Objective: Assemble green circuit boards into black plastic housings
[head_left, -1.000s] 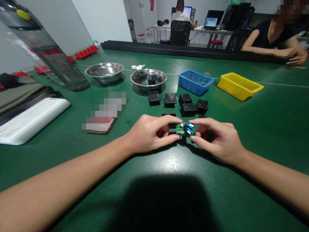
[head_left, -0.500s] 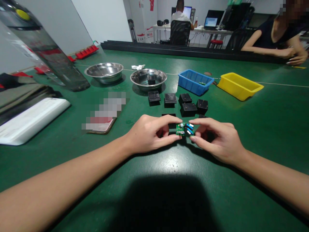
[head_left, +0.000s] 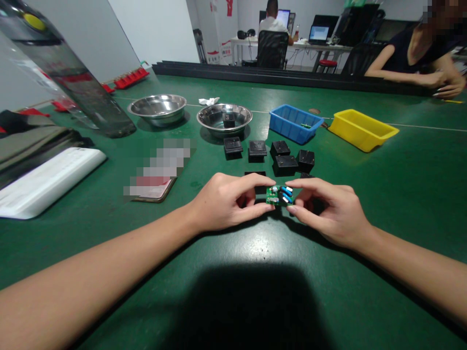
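Between my two hands is a small green circuit board (head_left: 274, 200) with blue disc-shaped components on its right half. My left hand (head_left: 231, 201) pinches its left edge between thumb and forefinger. The right edge is gripped the same way by my right hand (head_left: 330, 209). The board is held above the green table (head_left: 255, 253), its component side facing me. Just beyond my fingers lie several black plastic housings (head_left: 285, 165); one is partly hidden behind my left forefinger, another behind my right hand.
Two steel bowls (head_left: 156, 116) stand further back, the right one holding a black housing. Right of them are a blue bin (head_left: 292, 130) and a yellow bin (head_left: 359, 136). A phone (head_left: 160, 187), a white device (head_left: 54, 182) and a tall bottle (head_left: 80, 82) occupy the left. Across the table sits a person (head_left: 412, 63).
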{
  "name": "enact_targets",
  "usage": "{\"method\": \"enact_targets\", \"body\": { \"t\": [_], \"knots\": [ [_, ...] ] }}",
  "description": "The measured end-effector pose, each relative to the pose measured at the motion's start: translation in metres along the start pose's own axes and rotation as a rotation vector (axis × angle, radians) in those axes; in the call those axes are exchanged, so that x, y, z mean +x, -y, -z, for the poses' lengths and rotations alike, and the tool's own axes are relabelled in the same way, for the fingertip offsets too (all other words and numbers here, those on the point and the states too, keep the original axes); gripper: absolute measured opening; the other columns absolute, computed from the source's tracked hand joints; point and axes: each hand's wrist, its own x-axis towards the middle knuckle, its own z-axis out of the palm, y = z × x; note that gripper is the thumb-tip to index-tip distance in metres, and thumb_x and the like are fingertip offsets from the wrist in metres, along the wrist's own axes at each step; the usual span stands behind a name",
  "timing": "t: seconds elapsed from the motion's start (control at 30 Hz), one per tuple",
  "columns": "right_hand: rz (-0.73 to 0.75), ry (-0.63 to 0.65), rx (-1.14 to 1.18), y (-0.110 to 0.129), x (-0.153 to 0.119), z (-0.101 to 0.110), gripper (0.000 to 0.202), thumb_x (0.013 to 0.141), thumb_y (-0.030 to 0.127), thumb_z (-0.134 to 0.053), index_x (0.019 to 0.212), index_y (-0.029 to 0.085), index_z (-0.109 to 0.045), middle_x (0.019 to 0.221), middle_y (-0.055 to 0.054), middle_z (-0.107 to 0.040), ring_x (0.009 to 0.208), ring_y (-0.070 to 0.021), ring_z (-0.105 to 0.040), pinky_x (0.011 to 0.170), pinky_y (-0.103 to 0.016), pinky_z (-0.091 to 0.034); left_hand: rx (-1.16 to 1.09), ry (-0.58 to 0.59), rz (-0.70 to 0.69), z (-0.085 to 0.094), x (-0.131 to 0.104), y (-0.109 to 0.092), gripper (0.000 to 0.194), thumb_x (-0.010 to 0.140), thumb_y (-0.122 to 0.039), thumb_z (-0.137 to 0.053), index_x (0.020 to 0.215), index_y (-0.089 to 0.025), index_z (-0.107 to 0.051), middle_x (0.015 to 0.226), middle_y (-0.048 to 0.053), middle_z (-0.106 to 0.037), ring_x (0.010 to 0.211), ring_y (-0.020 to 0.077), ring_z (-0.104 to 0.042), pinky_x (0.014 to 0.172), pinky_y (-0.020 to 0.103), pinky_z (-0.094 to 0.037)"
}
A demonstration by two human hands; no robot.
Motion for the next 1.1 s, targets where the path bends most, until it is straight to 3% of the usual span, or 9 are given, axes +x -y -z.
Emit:
{"method": "enact_targets", "body": {
  "t": [1.1],
  "knots": [
    [0.027,0.008,0.002,-0.0008,0.0001,0.0009,0.031,0.088,0.021,-0.073,0.118,0.015,-0.067,0.069,0.003,-0.070,0.056,-0.0085,-0.062,0.056,-0.018,-0.050,0.010,0.004,-0.016,-0.0005,-0.0004,0.0003,0.030,0.092,-0.031,-0.071,0.115,-0.013,-0.066,0.060,-0.006,-0.065,0.049,0.0048,-0.058,0.051,0.013,-0.041]
  ]
}}
